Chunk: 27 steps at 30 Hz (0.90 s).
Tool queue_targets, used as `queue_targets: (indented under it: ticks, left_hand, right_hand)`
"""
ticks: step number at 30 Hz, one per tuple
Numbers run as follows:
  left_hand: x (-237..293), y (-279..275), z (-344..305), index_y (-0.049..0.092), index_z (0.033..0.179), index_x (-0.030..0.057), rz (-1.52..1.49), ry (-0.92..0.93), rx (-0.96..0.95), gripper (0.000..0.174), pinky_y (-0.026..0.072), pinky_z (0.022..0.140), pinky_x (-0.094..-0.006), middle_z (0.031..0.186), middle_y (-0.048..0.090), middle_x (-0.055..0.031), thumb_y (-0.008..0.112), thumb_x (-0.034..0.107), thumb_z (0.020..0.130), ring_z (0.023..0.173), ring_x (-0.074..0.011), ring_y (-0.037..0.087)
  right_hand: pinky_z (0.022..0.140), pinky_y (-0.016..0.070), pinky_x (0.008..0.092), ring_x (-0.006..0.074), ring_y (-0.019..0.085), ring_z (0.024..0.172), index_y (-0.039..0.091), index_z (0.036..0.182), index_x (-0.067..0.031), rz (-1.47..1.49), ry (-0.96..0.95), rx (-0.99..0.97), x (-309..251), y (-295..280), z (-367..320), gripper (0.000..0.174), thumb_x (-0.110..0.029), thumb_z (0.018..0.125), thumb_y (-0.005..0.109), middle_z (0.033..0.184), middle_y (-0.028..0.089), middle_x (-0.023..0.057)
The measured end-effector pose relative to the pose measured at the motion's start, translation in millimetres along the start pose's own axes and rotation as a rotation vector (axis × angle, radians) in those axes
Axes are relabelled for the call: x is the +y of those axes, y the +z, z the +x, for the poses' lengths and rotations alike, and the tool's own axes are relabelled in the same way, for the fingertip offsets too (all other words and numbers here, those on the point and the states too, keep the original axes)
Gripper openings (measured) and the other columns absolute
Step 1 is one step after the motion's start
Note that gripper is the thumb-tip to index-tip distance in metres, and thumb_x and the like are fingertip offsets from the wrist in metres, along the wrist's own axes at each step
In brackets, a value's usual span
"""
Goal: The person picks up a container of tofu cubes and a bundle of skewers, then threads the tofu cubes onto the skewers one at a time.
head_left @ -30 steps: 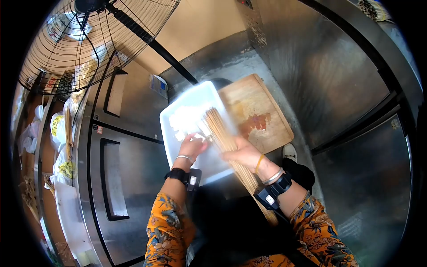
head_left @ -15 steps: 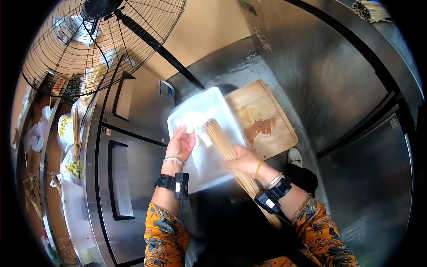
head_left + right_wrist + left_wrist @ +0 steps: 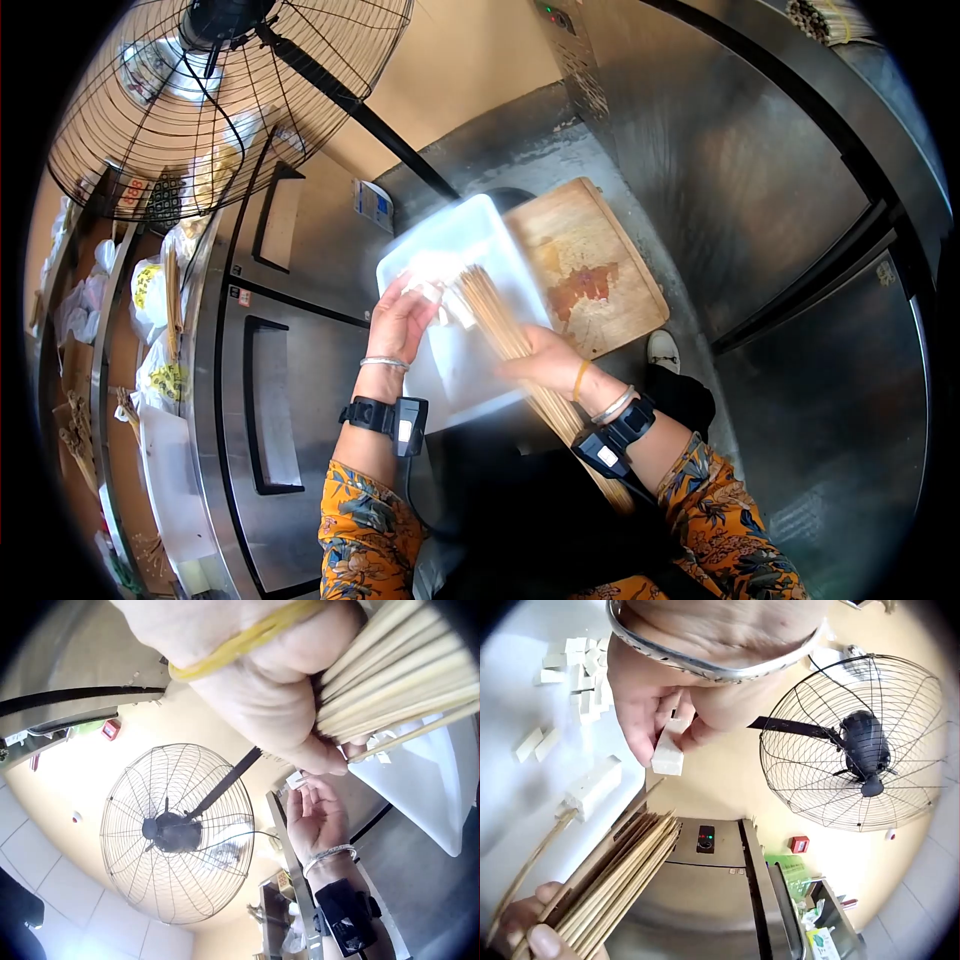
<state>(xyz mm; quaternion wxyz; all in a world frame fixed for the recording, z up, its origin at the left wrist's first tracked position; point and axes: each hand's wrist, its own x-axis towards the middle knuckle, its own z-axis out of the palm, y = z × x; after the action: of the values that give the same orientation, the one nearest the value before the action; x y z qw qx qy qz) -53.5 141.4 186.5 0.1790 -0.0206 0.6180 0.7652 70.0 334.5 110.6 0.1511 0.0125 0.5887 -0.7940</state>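
My left hand (image 3: 398, 325) is over the left side of a white plastic tub (image 3: 465, 380), palm partly turned up. In the left wrist view its thumb and fingers pinch a small white rectangular block (image 3: 668, 756). My right hand (image 3: 548, 358) grips a thick bundle of wooden skewers (image 3: 500, 318), slanting over the tub with the tips toward the left hand. One skewer (image 3: 534, 859) stands apart from the bundle and carries a white block (image 3: 592, 787) on its tip. Several loose white blocks (image 3: 589, 682) lie in the tub.
A stained wooden board (image 3: 600, 270) lies right of the tub. A caged fan (image 3: 225, 110) stands at upper left, its black pole (image 3: 400, 150) running down behind the tub. Steel cabinets (image 3: 300, 400) flank both sides; bagged goods (image 3: 150, 295) fill shelves at far left.
My left hand has lifted from among the blocks in the tub, moved left and turned its palm up with a block. The right hand keeps its grip on the skewers, nearly in place.
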Motion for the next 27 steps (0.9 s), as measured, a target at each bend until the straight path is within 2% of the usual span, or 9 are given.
queue_targets:
  ticks: [5,11,20,27]
  left_hand:
    - [2,4,-2,0.050,0.115,-0.0002,0.075,0.017,-0.046,0.026,0.0552,0.080,-0.0297,0.111,0.062,-0.0176,0.052,0.005,0.089,0.096,-0.0226,0.063]
    - [2,5,-3,0.051,0.116,0.0000,0.076,0.038,-0.038,0.027,0.0557,0.078,-0.0284,0.111,0.062,-0.0168,0.053,0.005,0.089,0.096,-0.0224,0.064]
    - [0,7,-6,0.050,0.122,-0.0006,0.128,0.055,-0.021,0.034,0.0561,0.076,-0.0271,0.110,0.062,-0.0167,0.054,0.005,0.089,0.093,-0.0215,0.064]
    - [-8,17,-16,0.054,0.117,-0.0004,0.273,0.137,0.044,0.031,0.0554,0.075,-0.0260,0.105,0.064,-0.0126,0.056,0.003,0.087,0.090,-0.0171,0.064]
  right_hand:
    - [0.071,0.0489,0.0241,0.0106,0.058,0.081,0.055,0.113,0.0012,-0.004,0.027,-0.003,3,0,1,0.040,-0.004,0.076,0.067,0.094,0.061,0.0044]
    - [0.073,0.0488,0.0248,0.0112,0.058,0.082,0.055,0.113,0.0011,-0.113,0.017,0.017,-8,0,-4,0.039,-0.005,0.077,0.066,0.093,0.061,0.0050]
    - [0.069,0.0494,0.0249,0.0107,0.058,0.078,0.055,0.111,0.0011,-0.048,-0.007,0.023,2,1,1,0.036,-0.004,0.077,0.065,0.091,0.061,0.0046]
    - [0.069,0.0493,0.0254,0.0113,0.059,0.079,0.055,0.110,0.0018,-0.067,-0.001,0.044,-1,0,0,0.037,-0.004,0.075,0.066,0.091,0.061,0.0056]
